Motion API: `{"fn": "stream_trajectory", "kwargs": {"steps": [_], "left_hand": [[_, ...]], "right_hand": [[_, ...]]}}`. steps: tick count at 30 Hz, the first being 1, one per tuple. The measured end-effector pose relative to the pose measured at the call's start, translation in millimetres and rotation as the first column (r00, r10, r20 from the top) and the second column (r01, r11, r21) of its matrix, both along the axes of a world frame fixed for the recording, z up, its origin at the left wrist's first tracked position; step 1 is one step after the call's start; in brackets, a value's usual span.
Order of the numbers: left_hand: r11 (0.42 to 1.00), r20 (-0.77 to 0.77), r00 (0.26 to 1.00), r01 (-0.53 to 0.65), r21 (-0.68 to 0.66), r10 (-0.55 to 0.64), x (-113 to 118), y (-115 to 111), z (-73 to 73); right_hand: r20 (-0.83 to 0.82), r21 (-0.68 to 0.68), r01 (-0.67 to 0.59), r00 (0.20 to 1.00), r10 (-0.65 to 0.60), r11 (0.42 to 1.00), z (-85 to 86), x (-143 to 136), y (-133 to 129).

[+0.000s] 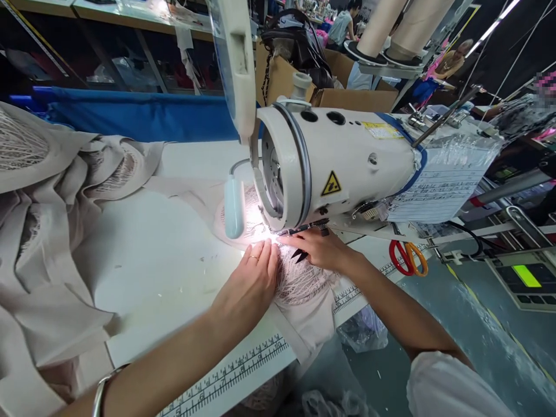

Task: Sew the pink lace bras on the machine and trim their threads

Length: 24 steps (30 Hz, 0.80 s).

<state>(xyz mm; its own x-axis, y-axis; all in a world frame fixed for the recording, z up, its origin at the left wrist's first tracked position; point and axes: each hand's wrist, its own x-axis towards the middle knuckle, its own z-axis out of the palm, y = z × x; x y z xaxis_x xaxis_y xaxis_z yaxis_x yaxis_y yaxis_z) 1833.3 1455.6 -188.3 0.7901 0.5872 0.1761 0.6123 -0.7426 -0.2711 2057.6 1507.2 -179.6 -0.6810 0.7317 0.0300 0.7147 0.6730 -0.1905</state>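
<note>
Where the white, flat-topped work table [147, 260] extends beneath both forearms, a printed black ruler scale [234, 370] runs along its near edge. Mounted above the right-hand part of the surface is a white industrial sewing machine [356, 156] with a rounded cylindrical head and a yellow triangular warning label [331, 184]. A heaped stack of pale pink fabric pieces with strand-textured panels [56, 278] occupies the left side of the table. Behind the far edge hangs a length of blue cloth [143, 113].

The pale pink workpiece with a textured rounded panel [302, 286] lies under the front of the machine head, in a bright pool of light; its plain lower portion drapes over the near table edge. The left hand [256, 284] is laid flat on the workpiece, fingers extended and close together, gripping nothing. The right hand [324, 249] rests opposite, index finger extended toward the lit stitching area, remaining fingers curled around a pair of small black pointed snips [299, 255]; the blades project beneath the hand, over the textured panel.

A mint-green oblong fitting [233, 208] hangs left of the head. Scissors with red and orange loop handles [406, 259] sit at the table's right edge. A thin ring [254, 257] encircles one left finger.
</note>
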Motion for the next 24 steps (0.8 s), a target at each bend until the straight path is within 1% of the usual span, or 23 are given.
{"fn": "stream_trajectory", "kwargs": {"steps": [2, 5, 9, 13, 15, 18, 20, 22, 24], "left_hand": [[1.0, -0.011, 1.0, 0.013, -0.02, -0.013, -2.1, 2.0, 0.3], [0.999, 0.031, 0.999, 0.041, -0.033, -0.04, -6.3, 6.4, -2.2], [0.995, 0.17, 0.984, 0.069, -0.072, -0.056, -13.8, 15.9, -3.3], [0.985, 0.296, 0.952, 0.122, -0.122, -0.081, -20.4, 25.1, 3.4], [0.976, 0.353, 0.932, 0.15, -0.16, -0.085, -24.1, 29.4, 5.0], [0.95, 0.418, 0.905, 0.197, -0.241, -0.081, -32.8, 38.0, 1.9], [0.927, 0.433, 0.9, 0.206, -0.315, -0.053, -40.7, 45.4, -1.0], [0.909, 0.409, 0.913, 0.178, -0.377, -0.009, -48.0, 52.6, -0.9], [0.914, 0.355, 0.935, 0.134, -0.383, 0.012, -51.1, 56.6, 3.3]], "right_hand": [[0.0, 0.007, -0.009, 1.0, 0.009, 1.0, -0.5, -1.2, -0.7], [0.001, 0.03, 0.0, 1.0, 0.0, 1.0, 1.4, -2.2, -2.6], [0.003, 0.02, 0.007, 1.0, -0.007, 1.0, 5.6, -4.2, -5.5], [-0.006, 0.011, 0.014, 1.0, -0.014, 1.0, 6.9, -7.3, -6.3], [-0.01, 0.005, 0.018, 1.0, -0.018, 1.0, 7.0, -8.6, -6.3], [-0.002, -0.009, 0.031, 1.0, -0.031, 0.999, 7.7, -9.8, -7.2], [0.005, -0.017, 0.049, 0.999, -0.049, 0.999, 8.3, -10.4, -8.7], [0.008, -0.025, 0.068, 0.998, -0.067, 0.997, 8.6, -10.9, -10.3], [0.005, -0.03, 0.077, 0.997, -0.076, 0.997, 8.0, -11.6, -11.3]]}}
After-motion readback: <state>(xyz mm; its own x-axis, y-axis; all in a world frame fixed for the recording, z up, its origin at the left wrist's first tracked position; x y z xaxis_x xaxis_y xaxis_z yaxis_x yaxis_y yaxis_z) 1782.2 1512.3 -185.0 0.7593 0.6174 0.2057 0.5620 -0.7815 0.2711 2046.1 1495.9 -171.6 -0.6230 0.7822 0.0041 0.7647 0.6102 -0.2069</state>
